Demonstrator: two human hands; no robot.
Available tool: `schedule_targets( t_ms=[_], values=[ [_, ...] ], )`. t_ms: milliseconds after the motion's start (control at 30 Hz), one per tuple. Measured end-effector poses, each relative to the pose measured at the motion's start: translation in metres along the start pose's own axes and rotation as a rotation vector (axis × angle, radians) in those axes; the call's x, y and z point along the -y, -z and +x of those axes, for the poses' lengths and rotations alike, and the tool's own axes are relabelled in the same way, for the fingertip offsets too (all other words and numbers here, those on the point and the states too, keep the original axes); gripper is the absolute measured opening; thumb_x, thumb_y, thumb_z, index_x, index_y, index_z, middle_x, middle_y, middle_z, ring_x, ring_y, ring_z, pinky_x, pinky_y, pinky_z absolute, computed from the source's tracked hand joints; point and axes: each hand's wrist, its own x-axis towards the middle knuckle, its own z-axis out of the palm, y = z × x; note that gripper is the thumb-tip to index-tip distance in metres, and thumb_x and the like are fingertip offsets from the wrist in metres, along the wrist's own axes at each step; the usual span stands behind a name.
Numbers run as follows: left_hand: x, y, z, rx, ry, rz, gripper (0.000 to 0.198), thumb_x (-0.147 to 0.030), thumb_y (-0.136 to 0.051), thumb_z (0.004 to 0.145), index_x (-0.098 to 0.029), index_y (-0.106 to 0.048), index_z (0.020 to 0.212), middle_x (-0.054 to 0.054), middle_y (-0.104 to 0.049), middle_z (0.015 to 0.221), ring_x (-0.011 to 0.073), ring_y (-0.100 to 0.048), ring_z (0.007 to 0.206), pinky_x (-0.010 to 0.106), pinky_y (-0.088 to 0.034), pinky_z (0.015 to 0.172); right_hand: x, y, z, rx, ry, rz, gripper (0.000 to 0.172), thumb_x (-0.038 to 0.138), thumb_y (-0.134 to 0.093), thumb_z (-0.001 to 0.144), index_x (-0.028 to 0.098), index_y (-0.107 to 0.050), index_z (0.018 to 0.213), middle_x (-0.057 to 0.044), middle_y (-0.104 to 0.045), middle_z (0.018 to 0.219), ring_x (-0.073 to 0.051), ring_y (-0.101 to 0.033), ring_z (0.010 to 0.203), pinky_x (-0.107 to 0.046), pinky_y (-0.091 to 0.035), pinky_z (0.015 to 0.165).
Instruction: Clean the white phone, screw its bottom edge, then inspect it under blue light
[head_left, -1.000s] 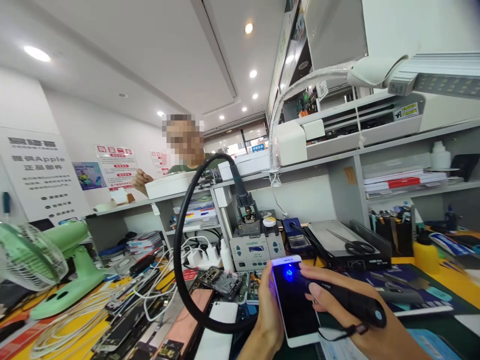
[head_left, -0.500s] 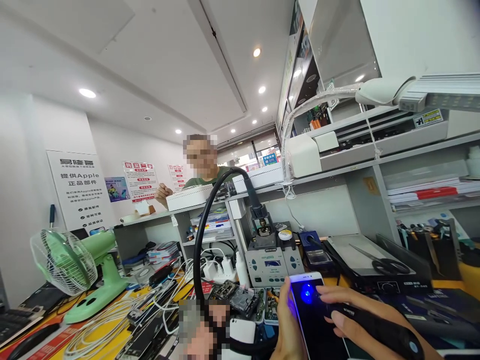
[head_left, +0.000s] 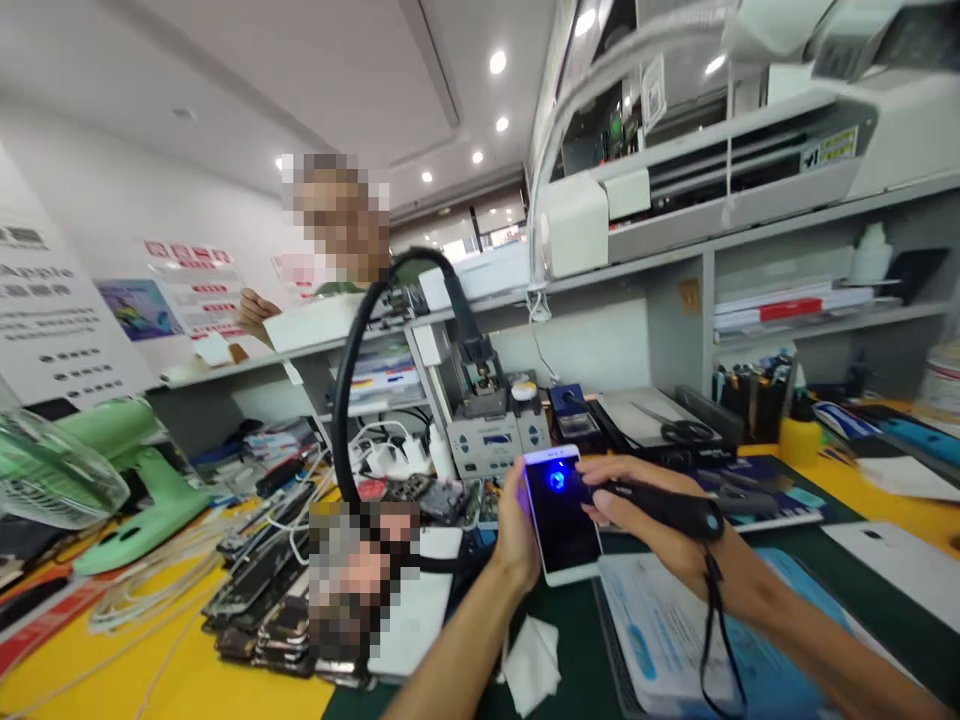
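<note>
My left hand [head_left: 517,535] is closed around the left edge of a white-framed smartphone [head_left: 566,540], which is tilted with its dark screen towards me. A bright blue-violet spot glows near the top of that screen. In my right hand [head_left: 637,500] is a black flashlight [head_left: 664,508], gripped between thumb and fingers at its front end, close over the phone's right side. Its wrist strap [head_left: 711,620] hangs down below the hand. Beneath my right forearm lies a blue and white printed packet [head_left: 660,630]. A crumpled white tissue [head_left: 532,660] rests on the dark green mat below the phone.
A grey hot-air station [head_left: 487,440] stands behind the phone, its thick black hose [head_left: 345,420] arching to the left. Stacked phone parts [head_left: 262,590], white cables and a green fan [head_left: 142,490] occupy the left. Across the shelf is another person [head_left: 337,230].
The view has tipped down and swung right, showing more of the bench and my forearms. Both hands still hold the phone and flashlight, and the blue spot stays near the screen's top.
</note>
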Motion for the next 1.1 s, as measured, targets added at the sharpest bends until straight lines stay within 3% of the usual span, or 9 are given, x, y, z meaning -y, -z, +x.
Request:
schedule_targets(
  t_ms=[167,367,567,833,1000,1100],
  values=[
    [0.002,0.003,0.003,-0.001,-0.043,-0.006,0.047,-0.048,-0.055,0.092,-0.012,-0.071,0.118,0.01,-0.076,0.115,0.0302,-0.065,0.116,0.042,-0.041,0.108,0.006,0.004,-0.001,0.067,0.0,0.006,0.019,0.037,-0.062,0.094,0.026,-0.074,0.103,-0.009,-0.07,0.123,-0.03,-0.062,0.119,-0.045,-0.052,0.102],
    [0.001,0.001,0.003,0.011,-0.086,0.026,0.047,-0.046,-0.057,0.091,-0.013,-0.07,0.12,0.01,-0.075,0.119,0.0304,-0.063,0.119,0.043,-0.039,0.11,0.007,0.002,-0.003,0.057,-0.024,0.053,0.016,0.035,-0.063,0.094,0.024,-0.071,0.104,-0.009,-0.066,0.125,-0.029,-0.068,0.107,-0.046,-0.057,0.095],
    [0.001,0.002,0.003,-0.007,-0.061,0.026,0.045,-0.046,-0.058,0.09,-0.013,-0.072,0.117,0.01,-0.076,0.113,0.0312,-0.065,0.116,0.045,-0.041,0.108,0.007,0.0,-0.003,0.037,-0.083,0.108,0.015,0.035,-0.061,0.095,0.022,-0.068,0.099,-0.007,-0.068,0.111,-0.023,-0.072,0.082,-0.042,-0.063,0.08],
    [0.002,0.003,0.002,-0.016,-0.085,0.022,0.043,-0.043,-0.055,0.093,-0.013,-0.071,0.118,0.009,-0.075,0.118,0.0283,-0.063,0.12,0.04,-0.038,0.111,0.002,-0.007,-0.004,0.046,-0.085,0.117,0.019,0.037,-0.061,0.095,0.022,-0.067,0.104,-0.009,-0.063,0.128,-0.022,-0.072,0.085,-0.04,-0.064,0.08],
    [0.001,0.0,-0.001,-0.03,-0.07,0.027,0.042,-0.043,-0.055,0.093,-0.013,-0.072,0.116,0.009,-0.076,0.113,0.0288,-0.063,0.118,0.041,-0.038,0.112,-0.005,-0.011,-0.005,0.018,-0.062,0.08,0.023,0.038,-0.063,0.093,0.023,-0.066,0.11,-0.009,-0.072,0.108,-0.026,-0.072,0.085,-0.042,-0.064,0.077],
    [0.0,-0.001,-0.002,-0.037,-0.072,0.021,0.041,-0.044,-0.057,0.091,-0.014,-0.073,0.114,0.008,-0.077,0.11,0.0287,-0.065,0.115,0.041,-0.039,0.111,-0.005,-0.013,-0.004,-0.01,-0.023,0.057,0.021,0.037,-0.066,0.09,0.022,-0.068,0.105,-0.01,-0.071,0.107,-0.027,-0.071,0.088,-0.043,-0.064,0.079]
  ],
)
